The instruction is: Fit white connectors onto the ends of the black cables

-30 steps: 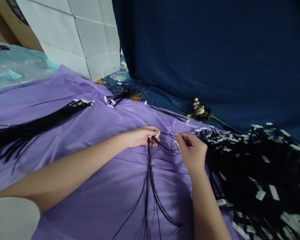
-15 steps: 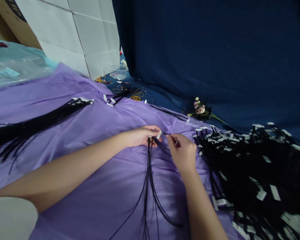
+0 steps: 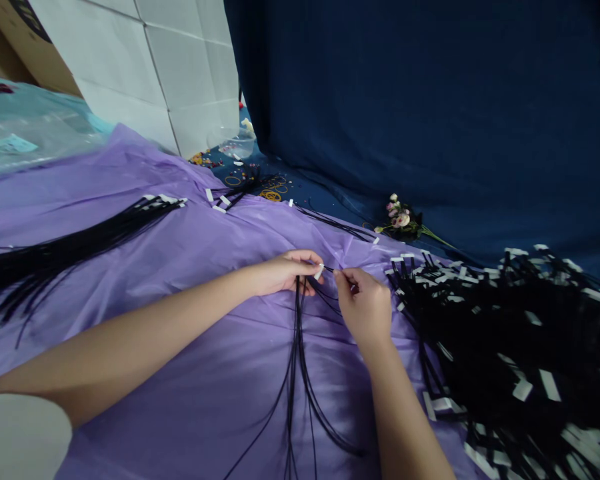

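Between its thumb and fingers my left hand (image 3: 296, 270) pinches a small white tag (image 3: 319, 272) at the end of thin black cords. Several of these black cords (image 3: 296, 347) hang from that hand over the purple sheet, their lower ends fanning out. Just to the right, my right hand (image 3: 364, 293) is closed in a pinch on a black cord (image 3: 329, 269) that runs to the white tag. The far end of that cord is hidden inside the right fist. A short gap separates the two hands.
A large heap of white-tagged black cords (image 3: 520, 333) covers the right side. Another bundle (image 3: 80, 233) lies at left on the purple sheet (image 3: 180, 400). Farther back are artificial flowers (image 3: 401, 219), rubber bands (image 3: 271, 195), a clear bowl (image 3: 237, 143) and a dark blue curtain (image 3: 430, 100).
Both hands stay nearly in place and keep their pinch. The right fingers have shifted slightly, and a dark, shiny bit seen in that fist before no longer shows.
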Motion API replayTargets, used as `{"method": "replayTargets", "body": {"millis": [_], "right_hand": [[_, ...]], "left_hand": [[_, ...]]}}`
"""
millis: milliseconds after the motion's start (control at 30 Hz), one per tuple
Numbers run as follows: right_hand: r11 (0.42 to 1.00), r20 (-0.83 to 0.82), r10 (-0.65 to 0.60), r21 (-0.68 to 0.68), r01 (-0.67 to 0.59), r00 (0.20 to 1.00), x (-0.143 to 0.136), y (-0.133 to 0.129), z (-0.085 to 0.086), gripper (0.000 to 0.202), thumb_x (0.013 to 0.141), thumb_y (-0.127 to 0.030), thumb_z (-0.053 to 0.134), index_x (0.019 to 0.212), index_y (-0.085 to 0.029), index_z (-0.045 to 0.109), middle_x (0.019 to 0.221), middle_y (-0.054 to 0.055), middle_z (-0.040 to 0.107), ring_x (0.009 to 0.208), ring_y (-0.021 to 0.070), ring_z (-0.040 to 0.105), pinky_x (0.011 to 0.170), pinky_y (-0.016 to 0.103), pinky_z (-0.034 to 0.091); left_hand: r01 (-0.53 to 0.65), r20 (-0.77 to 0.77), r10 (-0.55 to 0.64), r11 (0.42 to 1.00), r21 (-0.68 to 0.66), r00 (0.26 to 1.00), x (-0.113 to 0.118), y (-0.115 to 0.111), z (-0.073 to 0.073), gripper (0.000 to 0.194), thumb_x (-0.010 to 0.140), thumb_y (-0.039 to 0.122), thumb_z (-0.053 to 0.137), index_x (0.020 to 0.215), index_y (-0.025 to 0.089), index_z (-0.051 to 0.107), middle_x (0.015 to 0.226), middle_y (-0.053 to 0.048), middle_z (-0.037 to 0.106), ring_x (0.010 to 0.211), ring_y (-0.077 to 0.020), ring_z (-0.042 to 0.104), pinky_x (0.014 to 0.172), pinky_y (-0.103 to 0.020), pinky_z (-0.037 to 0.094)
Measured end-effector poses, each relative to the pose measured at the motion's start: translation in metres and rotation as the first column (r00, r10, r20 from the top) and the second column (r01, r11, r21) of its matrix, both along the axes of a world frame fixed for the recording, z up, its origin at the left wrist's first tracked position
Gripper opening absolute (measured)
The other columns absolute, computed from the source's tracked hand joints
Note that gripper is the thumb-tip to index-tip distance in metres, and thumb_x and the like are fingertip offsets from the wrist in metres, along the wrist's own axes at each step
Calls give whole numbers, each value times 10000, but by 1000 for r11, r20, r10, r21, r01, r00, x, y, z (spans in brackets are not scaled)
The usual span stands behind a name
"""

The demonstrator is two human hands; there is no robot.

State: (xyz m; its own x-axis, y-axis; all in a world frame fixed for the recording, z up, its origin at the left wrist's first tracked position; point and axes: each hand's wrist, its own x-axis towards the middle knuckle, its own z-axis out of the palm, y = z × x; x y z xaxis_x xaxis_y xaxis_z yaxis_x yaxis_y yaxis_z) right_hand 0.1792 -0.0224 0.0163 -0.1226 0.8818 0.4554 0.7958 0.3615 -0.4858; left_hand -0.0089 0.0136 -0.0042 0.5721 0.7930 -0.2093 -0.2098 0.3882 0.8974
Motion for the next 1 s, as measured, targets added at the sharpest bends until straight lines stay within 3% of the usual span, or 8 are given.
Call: {"method": "replayTargets", "body": {"millis": [333, 1000], "right_hand": [[997, -91, -24, -71, 18, 996, -2, -1, 0, 269, 875, -366, 531, 713, -185, 645, 598, 11, 633, 509, 120, 519, 539, 231, 323], [999, -131, 21, -24, -24, 991, -9, 0, -8, 255, 876, -343, 517, 702, -184, 612, 588, 5, 602, 534, 128, 527, 547, 238, 348]], "left_hand": [[-38, -10, 38, 999, 35, 999, 4, -2, -2, 280, 771, 330, 699, 960, 185, 551, 865, -34, 639, 603, -113, 620, 663, -321, 511], [-3, -25, 5, 998, 57, 1000, 2, -2, -3, 221, 784, 296, 677, 907, 169, 545, 816, -36, 653, 619, -117, 623, 688, -329, 505]]}}
